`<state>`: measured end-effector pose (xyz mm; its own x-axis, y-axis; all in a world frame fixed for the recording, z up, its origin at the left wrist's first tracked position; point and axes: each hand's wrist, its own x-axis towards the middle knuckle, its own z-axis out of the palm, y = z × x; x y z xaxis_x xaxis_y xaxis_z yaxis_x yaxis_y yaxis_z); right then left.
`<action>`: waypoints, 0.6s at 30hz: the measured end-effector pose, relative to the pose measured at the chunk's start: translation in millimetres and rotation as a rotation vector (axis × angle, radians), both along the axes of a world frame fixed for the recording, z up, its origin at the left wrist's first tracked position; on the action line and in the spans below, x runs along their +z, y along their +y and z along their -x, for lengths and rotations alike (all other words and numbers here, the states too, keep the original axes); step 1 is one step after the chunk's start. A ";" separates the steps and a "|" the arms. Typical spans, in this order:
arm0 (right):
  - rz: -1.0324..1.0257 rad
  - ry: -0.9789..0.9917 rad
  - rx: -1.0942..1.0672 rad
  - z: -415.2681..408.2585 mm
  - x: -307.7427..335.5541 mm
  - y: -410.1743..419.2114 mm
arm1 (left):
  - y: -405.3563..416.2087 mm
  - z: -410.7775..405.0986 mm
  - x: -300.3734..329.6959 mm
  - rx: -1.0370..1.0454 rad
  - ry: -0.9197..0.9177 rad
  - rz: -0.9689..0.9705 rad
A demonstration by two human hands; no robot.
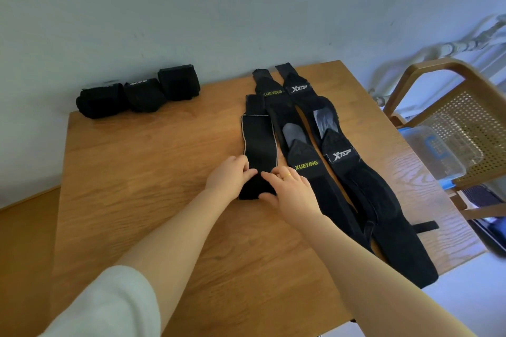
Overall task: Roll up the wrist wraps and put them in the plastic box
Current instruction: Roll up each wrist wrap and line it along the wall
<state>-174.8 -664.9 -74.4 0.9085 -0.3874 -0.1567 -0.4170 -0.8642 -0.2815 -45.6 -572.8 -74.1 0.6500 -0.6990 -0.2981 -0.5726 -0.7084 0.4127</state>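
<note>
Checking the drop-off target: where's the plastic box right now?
Head view, right side: the clear plastic box with blue trim sits on the cane-backed chair seat, off the wooden table's right edge, beyond the XTEP wraps.

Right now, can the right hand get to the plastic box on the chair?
Probably yes: the right hand need only let go of the wrap, and the plastic box sits open beside the table edge.

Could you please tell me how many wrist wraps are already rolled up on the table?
3, in a row at the table's far left edge by the wall: left roll, middle roll, right roll. None seem hidden.
</note>
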 end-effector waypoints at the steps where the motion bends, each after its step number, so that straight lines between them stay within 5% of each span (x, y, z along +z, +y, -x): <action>1: 0.004 0.024 0.001 -4.6 1.4 -3.9 | -3.1 -0.4 0.5 0.000 -0.031 0.033; 7: -0.210 0.233 -0.196 -37.1 8.8 -32.7 | 12.1 -2.0 -0.1 -0.054 0.158 0.191; 14: -0.400 0.063 -0.401 -40.8 5.8 -25.5 | 13.4 4.2 -10.1 0.140 0.351 0.355; 18: -0.680 -0.015 -0.631 -31.6 4.0 -10.2 | 14.7 -1.5 -4.3 0.232 0.478 0.387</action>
